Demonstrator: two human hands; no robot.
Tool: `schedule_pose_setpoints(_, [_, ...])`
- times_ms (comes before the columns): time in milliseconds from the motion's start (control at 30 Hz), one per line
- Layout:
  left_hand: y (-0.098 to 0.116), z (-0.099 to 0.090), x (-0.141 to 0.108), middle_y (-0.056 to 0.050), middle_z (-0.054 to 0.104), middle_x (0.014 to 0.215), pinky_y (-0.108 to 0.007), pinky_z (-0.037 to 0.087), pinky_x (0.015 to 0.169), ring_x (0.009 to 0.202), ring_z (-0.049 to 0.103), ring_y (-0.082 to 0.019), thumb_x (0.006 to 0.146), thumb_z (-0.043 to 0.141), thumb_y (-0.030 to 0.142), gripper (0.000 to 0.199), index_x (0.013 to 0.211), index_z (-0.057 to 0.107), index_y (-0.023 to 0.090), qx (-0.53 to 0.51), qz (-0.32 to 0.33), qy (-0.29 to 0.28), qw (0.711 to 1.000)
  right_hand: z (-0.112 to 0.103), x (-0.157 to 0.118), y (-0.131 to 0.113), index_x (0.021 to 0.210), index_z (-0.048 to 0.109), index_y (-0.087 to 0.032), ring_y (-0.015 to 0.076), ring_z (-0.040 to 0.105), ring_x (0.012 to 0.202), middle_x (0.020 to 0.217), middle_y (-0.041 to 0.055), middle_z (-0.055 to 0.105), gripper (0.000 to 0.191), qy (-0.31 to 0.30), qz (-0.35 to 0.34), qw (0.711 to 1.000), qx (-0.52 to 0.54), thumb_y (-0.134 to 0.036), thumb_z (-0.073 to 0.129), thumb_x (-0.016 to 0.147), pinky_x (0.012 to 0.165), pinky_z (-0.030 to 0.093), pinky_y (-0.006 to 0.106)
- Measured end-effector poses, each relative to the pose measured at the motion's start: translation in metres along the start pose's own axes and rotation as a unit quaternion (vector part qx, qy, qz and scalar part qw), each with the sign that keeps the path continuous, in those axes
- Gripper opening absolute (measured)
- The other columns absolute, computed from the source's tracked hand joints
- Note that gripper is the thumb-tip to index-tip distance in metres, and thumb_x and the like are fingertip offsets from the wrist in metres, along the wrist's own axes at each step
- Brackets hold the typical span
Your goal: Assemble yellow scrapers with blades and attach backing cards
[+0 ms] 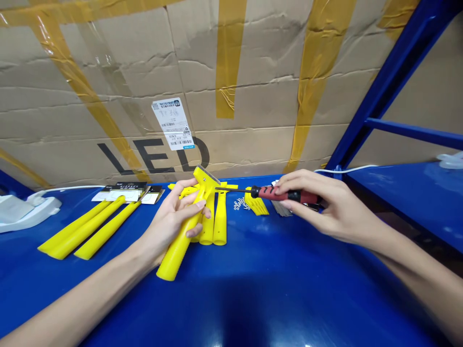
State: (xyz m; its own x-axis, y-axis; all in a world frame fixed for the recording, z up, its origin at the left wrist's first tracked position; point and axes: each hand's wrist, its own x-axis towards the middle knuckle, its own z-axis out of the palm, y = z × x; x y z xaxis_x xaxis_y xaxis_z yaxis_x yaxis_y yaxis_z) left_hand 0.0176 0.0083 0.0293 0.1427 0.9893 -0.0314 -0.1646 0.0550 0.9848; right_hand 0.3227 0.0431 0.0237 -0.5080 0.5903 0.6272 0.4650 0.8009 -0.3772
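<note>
My left hand (177,217) is wrapped round the handle of a yellow scraper (181,241), which tilts up with its head and thin metal blade edge toward the cardboard. A screw shows in the scraper's head. In my right hand (318,202) is a screwdriver (269,193) with a red and black grip, lying nearly level. Its tip is at the right side of the scraper's head; whether it touches a screw I cannot tell. Behind the left hand, several yellow scraper handles (220,221) lie on the blue table (275,279), partly hidden.
Several yellow scrapers (87,224) with card-like packaging at their heads lie on the left. Small screws (240,204), yellow plates (257,202) and grey blades (282,208) sit behind the screwdriver. A taped cardboard box (260,106) stands at the back, beside a blue frame (376,86).
</note>
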Motion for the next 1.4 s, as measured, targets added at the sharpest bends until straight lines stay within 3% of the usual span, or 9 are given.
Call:
schedule_pose_setpoints(100, [0.003,-0.003,0.002,0.001,0.064,0.070,-0.012,0.033,0.039,0.041,0.045,-0.004,0.088,0.069,0.016,0.040,0.119,0.046,0.027,0.001,0.019,0.001,1.000,0.008,-0.002,-0.002,0.111,0.068,-0.023,0.0215,0.069,0.106,0.118,0.0086,0.071,0.020,-0.003,-0.077,0.996,-0.037,-0.015,0.064,0.092,0.089,0.057,0.033])
schedule_pose_setpoints(233, [0.004,-0.002,0.000,0.002,0.063,0.072,-0.012,0.033,0.039,0.042,0.045,-0.004,0.088,0.069,0.016,0.038,0.118,0.047,0.027,0.013,0.033,-0.012,0.999,0.014,-0.002,-0.007,0.118,0.069,-0.020,0.0213,0.070,0.111,0.120,0.0090,0.074,0.029,0.017,-0.091,0.994,-0.052,-0.011,0.062,0.092,0.099,0.056,0.034])
schedule_pose_setpoints(367, [0.002,0.000,-0.002,0.004,0.060,0.067,-0.012,0.032,0.039,0.039,0.042,-0.003,0.090,0.067,0.018,0.035,0.116,0.045,0.027,0.039,0.024,-0.029,0.999,0.012,0.002,-0.015,0.113,0.074,-0.021,0.0223,0.074,0.101,0.111,0.0061,0.079,0.025,0.023,0.046,0.999,0.017,-0.021,0.069,0.089,0.091,0.059,0.034])
schedule_pose_setpoints(500, [0.000,0.000,-0.002,0.005,0.058,0.066,-0.013,0.033,0.039,0.040,0.043,-0.004,0.091,0.067,0.020,0.036,0.118,0.045,0.026,0.053,0.016,-0.045,0.997,0.010,0.007,-0.021,0.104,0.078,-0.021,0.0186,0.072,0.078,0.096,0.0065,0.079,0.024,0.012,0.226,0.960,0.166,-0.036,0.074,0.086,0.066,0.058,0.028])
schedule_pose_setpoints(633, [0.001,-0.001,0.000,0.006,0.056,0.065,-0.012,0.032,0.039,0.041,0.043,-0.004,0.092,0.067,0.021,0.036,0.119,0.044,0.026,0.054,0.011,-0.061,0.997,0.010,0.008,-0.021,0.103,0.079,-0.018,0.0074,0.041,0.043,0.052,-0.0019,0.058,0.034,0.008,0.342,0.905,0.252,-0.044,0.078,0.081,0.039,0.030,0.021])
schedule_pose_setpoints(833, [0.005,0.000,-0.001,0.006,0.055,0.063,-0.011,0.031,0.038,0.039,0.042,-0.003,0.091,0.067,0.021,0.037,0.120,0.044,0.026,0.041,-0.001,-0.066,0.997,0.006,0.011,-0.017,0.100,0.078,-0.013,0.0025,0.033,0.043,0.070,0.0063,0.067,0.039,-0.010,0.450,0.805,0.385,-0.042,0.082,0.074,0.038,0.016,0.020])
schedule_pose_setpoints(900, [0.007,0.002,-0.002,0.005,0.056,0.063,-0.010,0.029,0.038,0.038,0.040,-0.002,0.090,0.068,0.020,0.038,0.119,0.044,0.026,0.016,-0.012,-0.055,0.998,0.004,0.011,-0.012,0.097,0.078,-0.012,0.0017,0.031,0.041,0.074,0.0088,0.069,0.039,-0.021,0.467,0.790,0.396,-0.044,0.079,0.076,0.038,0.014,0.020])
schedule_pose_setpoints(1133, [0.002,0.004,-0.003,0.002,0.061,0.064,-0.010,0.028,0.037,0.036,0.041,-0.002,0.086,0.073,0.019,0.047,0.124,0.045,0.025,-0.046,-0.045,-0.035,0.997,-0.001,0.006,-0.002,0.091,0.078,-0.020,0.0103,0.046,0.046,0.060,0.0017,0.066,0.029,0.061,0.354,0.873,0.330,-0.043,0.084,0.074,0.042,0.032,0.025])
schedule_pose_setpoints(1400, [-0.002,0.008,-0.006,0.002,0.061,0.068,-0.009,0.030,0.038,0.038,0.043,-0.001,0.090,0.070,0.019,0.040,0.121,0.045,0.026,-0.042,-0.069,-0.060,0.995,0.002,0.006,-0.013,0.089,0.079,-0.024,0.0099,0.045,0.048,0.088,0.0075,0.080,0.016,0.079,0.310,0.893,0.316,-0.036,0.082,0.079,0.043,0.031,0.028])
